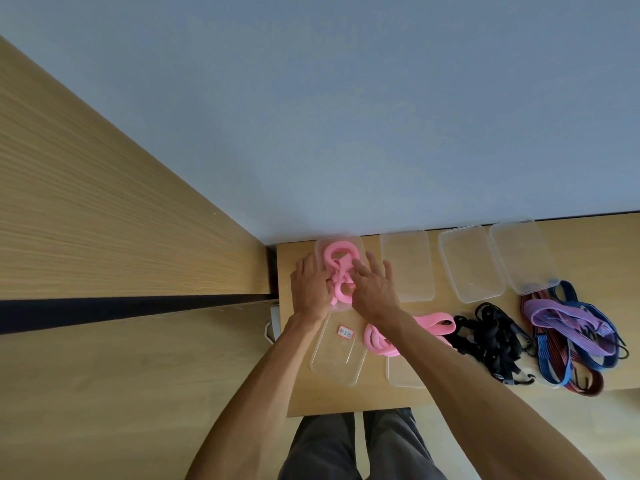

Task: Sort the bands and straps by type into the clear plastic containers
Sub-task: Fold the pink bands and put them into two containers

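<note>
Pink bands [337, 258] fill the leftmost clear container [320, 244] at the back of the table. My left hand [310, 289] grips the pink bands at the container's left side with curled fingers. My right hand [374, 287] lies over the bands with fingers spread and fairly straight, pressing down on them. More pink bands [434, 325] lie on the table under my right forearm. A heap of black straps [491, 341] sits to the right, then a tangle of purple, blue and red elastic cords [571, 327].
Three clear containers with nothing in them [407, 266], [469, 265], [519, 254] stand in a row at the back by the grey wall. Two clear lids [337, 355], [403, 375] lie near the front, one with a small label. The table's front edge is by my knees.
</note>
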The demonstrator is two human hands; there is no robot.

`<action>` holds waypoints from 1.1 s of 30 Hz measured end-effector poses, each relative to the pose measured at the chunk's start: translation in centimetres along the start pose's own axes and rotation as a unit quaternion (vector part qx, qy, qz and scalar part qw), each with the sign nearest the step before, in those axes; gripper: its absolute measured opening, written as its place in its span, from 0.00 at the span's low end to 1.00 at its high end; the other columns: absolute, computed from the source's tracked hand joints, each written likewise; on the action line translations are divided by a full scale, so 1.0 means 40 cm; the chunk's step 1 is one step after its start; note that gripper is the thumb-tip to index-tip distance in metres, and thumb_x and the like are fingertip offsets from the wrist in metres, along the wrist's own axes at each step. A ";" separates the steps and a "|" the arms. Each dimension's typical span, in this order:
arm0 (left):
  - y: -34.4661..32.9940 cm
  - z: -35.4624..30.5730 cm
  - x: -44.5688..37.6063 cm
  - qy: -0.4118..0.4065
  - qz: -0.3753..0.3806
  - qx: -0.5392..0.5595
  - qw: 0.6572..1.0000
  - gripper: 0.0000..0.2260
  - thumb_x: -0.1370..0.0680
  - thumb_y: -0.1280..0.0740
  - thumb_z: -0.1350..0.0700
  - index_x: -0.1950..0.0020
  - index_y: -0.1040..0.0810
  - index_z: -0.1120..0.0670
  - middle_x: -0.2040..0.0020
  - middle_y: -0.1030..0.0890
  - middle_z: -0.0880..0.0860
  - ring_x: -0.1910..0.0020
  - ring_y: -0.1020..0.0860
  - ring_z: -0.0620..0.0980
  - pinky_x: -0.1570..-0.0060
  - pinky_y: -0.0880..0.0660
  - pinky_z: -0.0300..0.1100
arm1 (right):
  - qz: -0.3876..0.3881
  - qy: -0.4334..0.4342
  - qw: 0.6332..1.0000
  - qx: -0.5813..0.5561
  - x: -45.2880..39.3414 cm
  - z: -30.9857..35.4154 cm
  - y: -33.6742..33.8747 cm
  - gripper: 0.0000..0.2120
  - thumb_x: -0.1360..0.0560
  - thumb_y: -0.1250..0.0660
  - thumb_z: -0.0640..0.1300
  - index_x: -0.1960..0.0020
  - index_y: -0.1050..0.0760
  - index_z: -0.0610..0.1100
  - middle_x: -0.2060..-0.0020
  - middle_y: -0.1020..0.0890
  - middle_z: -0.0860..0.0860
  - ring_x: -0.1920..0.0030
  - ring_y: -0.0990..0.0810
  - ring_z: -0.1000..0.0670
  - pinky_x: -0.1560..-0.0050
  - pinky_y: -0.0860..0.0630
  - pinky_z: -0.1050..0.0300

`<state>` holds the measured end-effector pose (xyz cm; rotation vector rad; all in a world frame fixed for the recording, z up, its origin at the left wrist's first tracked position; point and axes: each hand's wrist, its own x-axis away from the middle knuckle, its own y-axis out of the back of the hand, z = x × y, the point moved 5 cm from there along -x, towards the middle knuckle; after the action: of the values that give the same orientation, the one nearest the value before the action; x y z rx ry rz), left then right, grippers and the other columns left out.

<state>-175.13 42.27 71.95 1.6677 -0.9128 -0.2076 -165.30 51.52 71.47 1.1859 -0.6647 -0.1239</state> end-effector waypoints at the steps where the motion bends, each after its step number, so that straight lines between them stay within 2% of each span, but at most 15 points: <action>1: 0.010 0.007 0.007 -0.007 -0.013 0.014 1.000 0.10 0.21 0.32 0.51 0.46 0.16 0.54 0.35 0.27 0.53 0.34 0.30 0.54 0.43 0.28 0.44 | -0.030 0.004 1.000 -0.006 0.003 0.002 0.012 0.17 0.24 0.36 0.42 0.37 0.21 0.44 0.26 0.30 0.50 0.22 0.42 0.40 0.26 0.48 0.36; 3: 0.029 0.016 0.025 -0.016 -0.050 0.056 0.997 0.06 0.24 0.29 0.55 0.55 0.16 0.58 0.39 0.23 0.55 0.39 0.26 0.55 0.48 0.24 0.47 | -0.093 0.022 0.995 -0.030 0.010 0.011 0.036 0.13 0.31 0.29 0.37 0.46 0.17 0.40 0.35 0.21 0.45 0.30 0.28 0.39 0.31 0.35 0.38; 5: 0.049 0.020 0.043 -0.019 -0.086 0.092 0.992 0.05 0.25 0.28 0.57 0.58 0.18 0.59 0.45 0.21 0.55 0.45 0.24 0.55 0.54 0.23 0.48 | -0.156 0.039 0.984 -0.079 0.015 0.022 0.059 0.14 0.40 0.25 0.30 0.55 0.16 0.38 0.47 0.15 0.42 0.45 0.17 0.39 0.43 0.23 0.44; 8: 0.064 0.024 0.056 -0.020 -0.109 0.120 0.987 0.03 0.25 0.29 0.59 0.56 0.19 0.58 0.49 0.20 0.53 0.50 0.23 0.53 0.59 0.23 0.46 | -0.202 0.037 0.970 -0.131 0.020 0.028 0.089 0.12 0.40 0.27 0.29 0.57 0.17 0.36 0.54 0.14 0.41 0.56 0.15 0.40 0.52 0.20 0.48; 10: 0.073 0.017 0.064 -0.046 -0.125 0.130 0.983 0.05 0.25 0.32 0.59 0.54 0.18 0.58 0.49 0.19 0.53 0.50 0.22 0.51 0.58 0.22 0.43 | -0.207 0.042 0.969 -0.128 0.022 0.025 0.094 0.14 0.39 0.26 0.31 0.54 0.17 0.36 0.52 0.14 0.41 0.54 0.15 0.39 0.51 0.20 0.47; 12: 0.074 0.000 0.066 -0.097 -0.124 0.112 0.981 0.08 0.24 0.34 0.57 0.51 0.17 0.57 0.48 0.18 0.52 0.50 0.22 0.51 0.55 0.22 0.42 | -0.171 0.053 0.980 -0.087 0.021 0.027 0.082 0.14 0.35 0.28 0.34 0.50 0.17 0.38 0.46 0.16 0.42 0.47 0.17 0.39 0.46 0.22 0.45; 15: 0.041 -0.036 0.060 -0.140 -0.045 0.036 0.989 0.07 0.22 0.32 0.56 0.46 0.16 0.52 0.43 0.19 0.48 0.46 0.24 0.52 0.48 0.27 0.49 | -0.040 0.022 0.999 -0.006 0.015 0.027 0.034 0.18 0.27 0.36 0.39 0.38 0.22 0.45 0.30 0.25 0.51 0.28 0.32 0.43 0.33 0.38 0.44; 17: 0.034 -0.042 0.060 -0.126 -0.026 0.030 0.991 0.08 0.23 0.31 0.55 0.45 0.16 0.51 0.41 0.19 0.47 0.45 0.23 0.52 0.47 0.29 0.49 | -0.010 0.005 1.000 0.012 0.017 0.025 0.028 0.19 0.25 0.37 0.40 0.35 0.24 0.47 0.27 0.29 0.53 0.25 0.38 0.44 0.30 0.43 0.44; 20: 0.050 -0.040 0.073 -0.111 -0.044 0.064 0.991 0.10 0.24 0.30 0.57 0.43 0.17 0.53 0.42 0.18 0.49 0.45 0.23 0.51 0.46 0.28 0.45 | -0.036 0.018 0.999 0.000 0.032 0.029 0.052 0.17 0.25 0.37 0.40 0.36 0.23 0.43 0.29 0.28 0.49 0.26 0.36 0.43 0.30 0.40 0.46; 22: 0.062 -0.027 0.091 -0.075 -0.068 0.096 0.990 0.10 0.23 0.31 0.58 0.42 0.18 0.54 0.45 0.18 0.50 0.50 0.22 0.49 0.53 0.26 0.40 | -0.077 0.013 0.996 -0.043 0.056 0.025 0.072 0.17 0.28 0.36 0.35 0.40 0.21 0.40 0.33 0.23 0.46 0.30 0.30 0.41 0.33 0.35 0.47; 24: 0.069 -0.012 0.125 -0.007 -0.091 0.130 0.987 0.06 0.22 0.32 0.57 0.46 0.18 0.54 0.50 0.20 0.50 0.57 0.24 0.47 0.62 0.30 0.35 | -0.125 -0.017 0.986 -0.113 0.092 0.015 0.088 0.17 0.29 0.36 0.31 0.43 0.19 0.38 0.42 0.18 0.42 0.40 0.22 0.39 0.42 0.27 0.48; 26: 0.060 -0.002 0.171 0.053 -0.107 0.168 0.978 0.03 0.22 0.33 0.60 0.53 0.19 0.57 0.55 0.20 0.51 0.61 0.24 0.48 0.65 0.29 0.38 | -0.128 -0.067 0.976 -0.161 0.132 0.002 0.085 0.17 0.28 0.39 0.31 0.41 0.21 0.39 0.48 0.17 0.41 0.50 0.20 0.38 0.52 0.24 0.49; 29: 0.024 0.006 0.248 0.110 -0.087 0.193 0.971 0.05 0.24 0.36 0.65 0.58 0.22 0.61 0.59 0.20 0.55 0.59 0.22 0.54 0.60 0.25 0.49 | -0.041 -0.114 0.974 -0.192 0.188 -0.021 0.033 0.20 0.25 0.41 0.34 0.36 0.23 0.44 0.48 0.16 0.41 0.51 0.18 0.38 0.56 0.24 0.51; 31: -0.018 0.012 0.296 0.146 -0.035 0.165 0.975 0.06 0.23 0.38 0.65 0.54 0.21 0.62 0.54 0.19 0.57 0.53 0.21 0.57 0.55 0.25 0.51 | 0.043 -0.084 0.976 -0.197 0.233 -0.021 -0.012 0.22 0.25 0.41 0.35 0.33 0.24 0.46 0.40 0.19 0.42 0.43 0.20 0.40 0.50 0.24 0.51; 33: -0.060 0.010 0.342 0.171 0.024 0.138 0.975 0.08 0.23 0.38 0.63 0.47 0.21 0.63 0.47 0.20 0.59 0.48 0.21 0.59 0.52 0.26 0.51 | 0.133 -0.001 0.979 -0.155 0.278 -0.012 -0.067 0.24 0.25 0.40 0.35 0.30 0.27 0.45 0.32 0.25 0.44 0.34 0.25 0.43 0.39 0.26 0.50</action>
<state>-164.97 33.04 74.10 1.8606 -0.7422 0.2471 -155.42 46.13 73.62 0.7889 -0.7697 -0.0015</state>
